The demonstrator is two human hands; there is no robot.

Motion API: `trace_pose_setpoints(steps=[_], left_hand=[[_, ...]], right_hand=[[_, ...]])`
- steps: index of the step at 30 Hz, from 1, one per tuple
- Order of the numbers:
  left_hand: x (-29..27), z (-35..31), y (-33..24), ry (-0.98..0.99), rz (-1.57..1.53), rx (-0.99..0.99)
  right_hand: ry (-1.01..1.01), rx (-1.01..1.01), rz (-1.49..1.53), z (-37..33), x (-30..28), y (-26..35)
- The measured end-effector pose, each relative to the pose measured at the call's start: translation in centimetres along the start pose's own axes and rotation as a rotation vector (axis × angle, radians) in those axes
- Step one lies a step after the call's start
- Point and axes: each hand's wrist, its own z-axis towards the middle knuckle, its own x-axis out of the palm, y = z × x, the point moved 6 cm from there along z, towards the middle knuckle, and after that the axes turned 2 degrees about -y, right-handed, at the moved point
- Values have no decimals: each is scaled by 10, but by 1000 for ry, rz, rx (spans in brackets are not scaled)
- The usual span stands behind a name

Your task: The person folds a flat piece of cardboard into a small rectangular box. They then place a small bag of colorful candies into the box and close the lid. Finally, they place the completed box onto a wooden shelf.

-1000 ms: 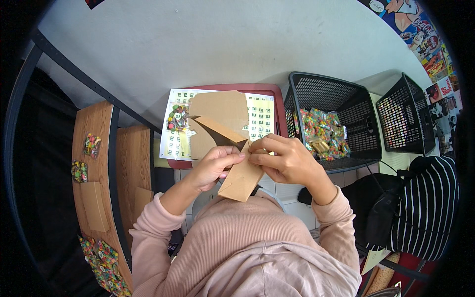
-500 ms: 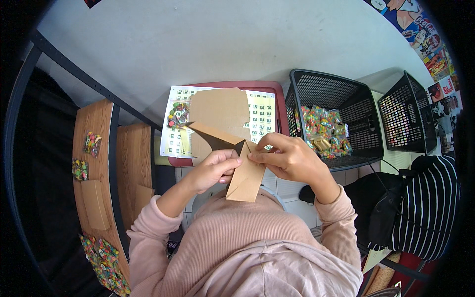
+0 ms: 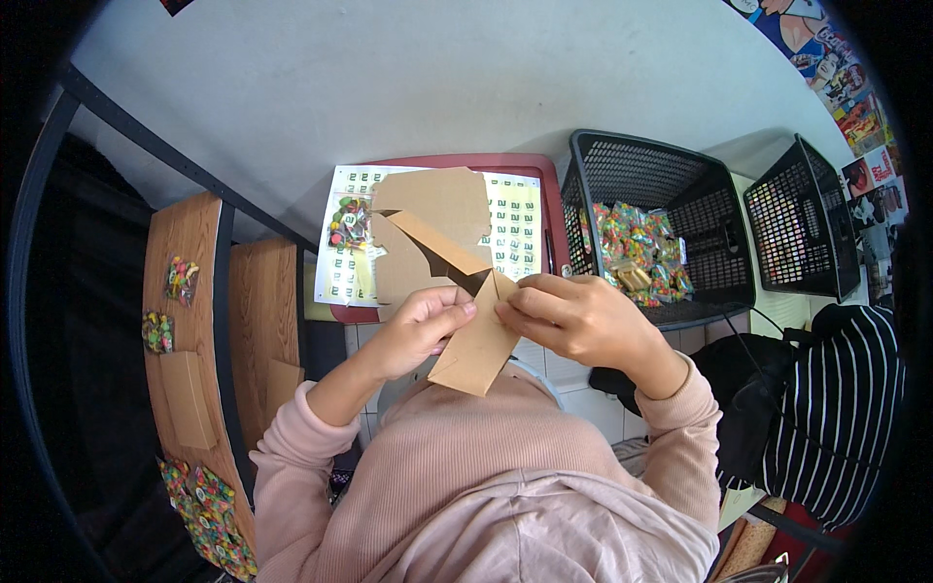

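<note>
L-hand grip & R-hand grip pinch kraft cardbd box; panel's long axis near-L to far-R, flap pointing far-L.

Your left forearm and right forearm slant inward before your torso. Your left hand curls, thumb extended beside bent fingers; your right hand, just beside it, pinches with its fingertips, back turned upward.

On my remote feed I'm seeing a folded brown cardboard box looking matt and smooth. Clear plastic packets of multicoloured pieces are gleaming; a black perforated basket is resembling plastic, a brown shelf is showing wood grain, and a pink top is showing ribbed, matt cloth.
</note>
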Motion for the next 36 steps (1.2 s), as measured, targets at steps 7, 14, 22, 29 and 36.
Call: trace_pose_setpoints(steps=[7,14,22,29,36], left_hand=[[-2,2,0,-37,25,26],[-1,3,-4,-30,114,51],[2,1,-6,35,102,35],[11,-1,-14,60,74,38],[2,-3,-12,14,122,55]], right_hand=[[-20,-26,-56,1,3,3],[-71,-6,-44,3,1,0],[-205,167,654,-2,1,-32],[-276,223,809,-2,15,-38],[-403,396,786,-12,23,-42]])
